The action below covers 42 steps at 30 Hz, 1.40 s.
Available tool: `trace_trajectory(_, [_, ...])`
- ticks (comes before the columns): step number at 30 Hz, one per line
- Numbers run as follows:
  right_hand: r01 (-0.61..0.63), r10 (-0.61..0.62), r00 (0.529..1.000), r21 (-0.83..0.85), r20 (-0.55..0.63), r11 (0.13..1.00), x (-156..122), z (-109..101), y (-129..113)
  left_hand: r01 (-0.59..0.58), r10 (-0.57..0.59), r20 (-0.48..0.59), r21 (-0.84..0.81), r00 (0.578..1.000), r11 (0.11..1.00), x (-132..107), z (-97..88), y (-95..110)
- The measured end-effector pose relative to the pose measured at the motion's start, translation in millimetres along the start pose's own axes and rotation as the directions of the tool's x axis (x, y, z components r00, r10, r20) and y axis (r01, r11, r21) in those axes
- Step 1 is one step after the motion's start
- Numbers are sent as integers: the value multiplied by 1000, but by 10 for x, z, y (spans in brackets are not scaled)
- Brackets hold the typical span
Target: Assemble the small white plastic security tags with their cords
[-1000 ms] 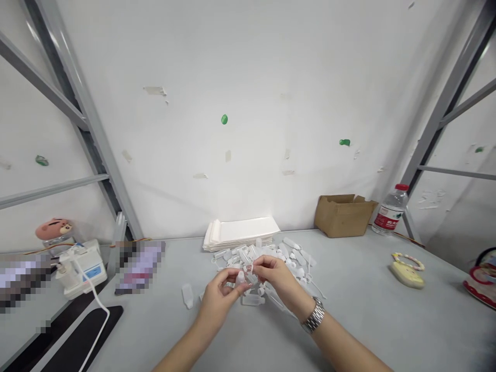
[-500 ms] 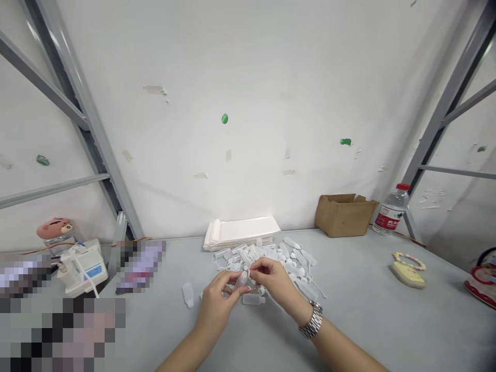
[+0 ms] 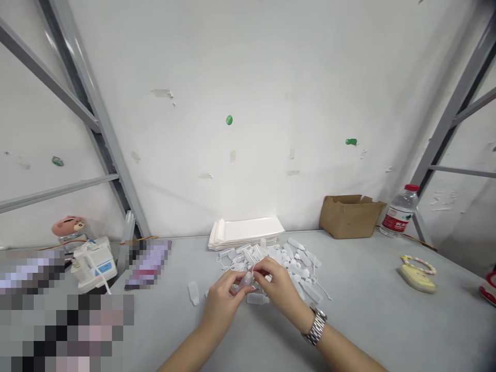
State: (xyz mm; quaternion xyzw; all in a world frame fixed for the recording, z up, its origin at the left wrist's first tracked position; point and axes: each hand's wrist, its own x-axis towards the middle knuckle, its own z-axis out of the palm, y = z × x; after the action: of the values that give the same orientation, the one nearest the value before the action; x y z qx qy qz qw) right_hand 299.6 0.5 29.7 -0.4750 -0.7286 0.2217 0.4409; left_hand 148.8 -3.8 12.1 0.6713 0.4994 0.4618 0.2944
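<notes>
The left hand (image 3: 221,305) and right hand (image 3: 279,285) pinch close together, nearly touching.

White taped wall (image 3: 271,93), grey metal rack uprights (image 3: 96,121)

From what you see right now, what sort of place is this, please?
Probably a small packing workroom: a heap of small plastic bottles, a stack of white paper, and a cardboard box.

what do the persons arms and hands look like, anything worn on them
Both forearms are bare, with no sleeves in view, and neither the left hand nor the right hand wears a glove. The right wrist carries a silver metal link-bracelet watch; nothing shows on the left wrist.
</notes>
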Motion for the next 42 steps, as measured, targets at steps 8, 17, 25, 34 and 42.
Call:
trace_trajectory(8, [697, -461, 709, -634, 534, 336, 142, -66, -61, -58, 67, -27, 258, 997, 965, 26, 6, -132])
trace_trajectory(17, [746, -449, 652, -620, 611, 241, 249, -93, -167, -62, 80, -49, 298, 996, 952, 40, -16, -169])
trace_trajectory(25, [720, -444, 686, -626, 577, 299, 211, -93, -132, -48, 61, -36, 290, 998, 956, 39, -16, -140])
trace_trajectory(34, [682, -468, 719, -649, 514, 335, 175, -47, -23, -41, 52, -32, 288, 998, 957, 39, -16, -129])
trace_trajectory(42, [678, -470, 726, -636, 502, 368, 167, -46, -36, -42, 57, -40, 303, 998, 952, 42, -13, -147])
